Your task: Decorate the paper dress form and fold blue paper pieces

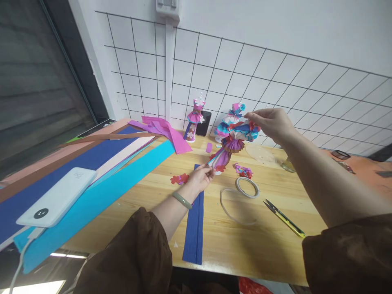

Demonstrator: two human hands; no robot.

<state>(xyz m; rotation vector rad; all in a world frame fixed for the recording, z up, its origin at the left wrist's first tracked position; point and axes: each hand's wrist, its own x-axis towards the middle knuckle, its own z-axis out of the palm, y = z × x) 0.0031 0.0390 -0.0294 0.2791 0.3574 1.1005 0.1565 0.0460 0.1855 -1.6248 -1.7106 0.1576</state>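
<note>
Head: dress [233,145], long axis diag., top up-R

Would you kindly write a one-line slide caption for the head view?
The left hand and right hand hold a ruffled, multicoloured crepe-paper dress model over a pale wooden table.

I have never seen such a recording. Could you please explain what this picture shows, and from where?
There is no machine here, only a person working bare-handed. The one picture comes from a camera on that person's head, looking forward and down. The left hand holds the lower end of a small paper dress figure; the right hand pinches its upper part. Two similar figures stand at the back of the wooden table. Nearer lie a white tape roll, yellow-handled snips and a dark blue paper strip. Long coloured paper strips lie at the left, under a white power bank.
</note>
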